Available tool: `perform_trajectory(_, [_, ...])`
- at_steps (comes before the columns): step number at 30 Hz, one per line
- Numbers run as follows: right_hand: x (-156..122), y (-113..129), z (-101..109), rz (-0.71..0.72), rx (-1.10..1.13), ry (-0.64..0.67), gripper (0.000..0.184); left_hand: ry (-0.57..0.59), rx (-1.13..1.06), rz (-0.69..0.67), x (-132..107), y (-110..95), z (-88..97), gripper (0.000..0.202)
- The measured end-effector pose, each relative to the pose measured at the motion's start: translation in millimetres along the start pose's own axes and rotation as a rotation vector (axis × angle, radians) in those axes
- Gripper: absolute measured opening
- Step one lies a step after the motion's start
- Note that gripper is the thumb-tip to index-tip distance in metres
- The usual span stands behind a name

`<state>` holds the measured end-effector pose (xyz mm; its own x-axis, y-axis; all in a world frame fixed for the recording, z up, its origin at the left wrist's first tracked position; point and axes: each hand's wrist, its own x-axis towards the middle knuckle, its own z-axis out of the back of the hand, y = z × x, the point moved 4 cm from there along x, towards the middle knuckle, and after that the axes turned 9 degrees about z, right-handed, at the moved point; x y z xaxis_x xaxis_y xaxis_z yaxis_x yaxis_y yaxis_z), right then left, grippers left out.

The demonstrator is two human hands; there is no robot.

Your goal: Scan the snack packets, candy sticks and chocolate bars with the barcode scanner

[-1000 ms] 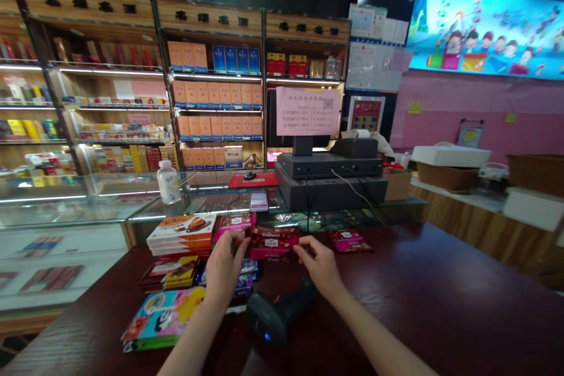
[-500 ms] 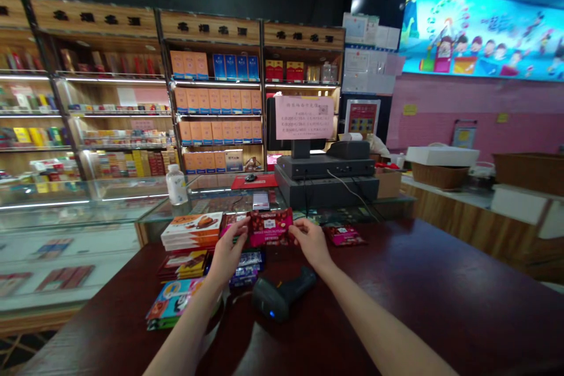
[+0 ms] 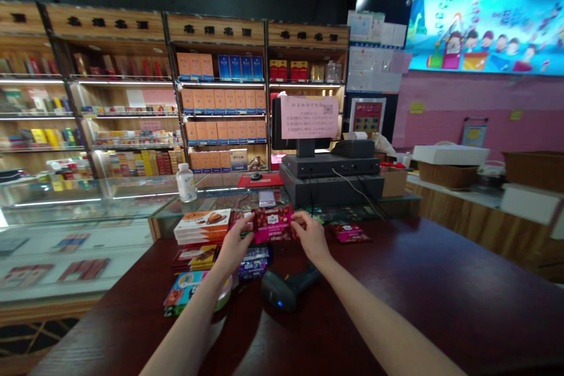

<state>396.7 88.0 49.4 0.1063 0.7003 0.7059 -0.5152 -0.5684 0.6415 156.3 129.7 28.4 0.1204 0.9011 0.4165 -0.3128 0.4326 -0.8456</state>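
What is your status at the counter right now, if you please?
Left hand, right hand holding red chocolate bar by its ends. Black barcode scanner on counter below hands. Boxed chocolates stacked left.

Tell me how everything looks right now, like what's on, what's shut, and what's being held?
red chocolate packet, held up off the counter, looks sealed
left hand, gripping the packet's left end
right hand, gripping the packet's right end
barcode scanner, lying on the counter, blue light on
water bottle, upright, capped
orange chocolate boxes, stacked flat
wall screen, lit, showing cartoon children
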Motion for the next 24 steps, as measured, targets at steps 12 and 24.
perform_trajectory(12, [2, 1, -1, 0.055, -0.089, 0.066, 0.030, -0.016, 0.143, -0.144, 10, 1, 4.3, 0.059])
perform_trajectory(24, [3, -8, 26, 0.136, -0.356, 0.144, 0.044, -0.042, 0.423, -0.254, 17, -10, -32.0, 0.067])
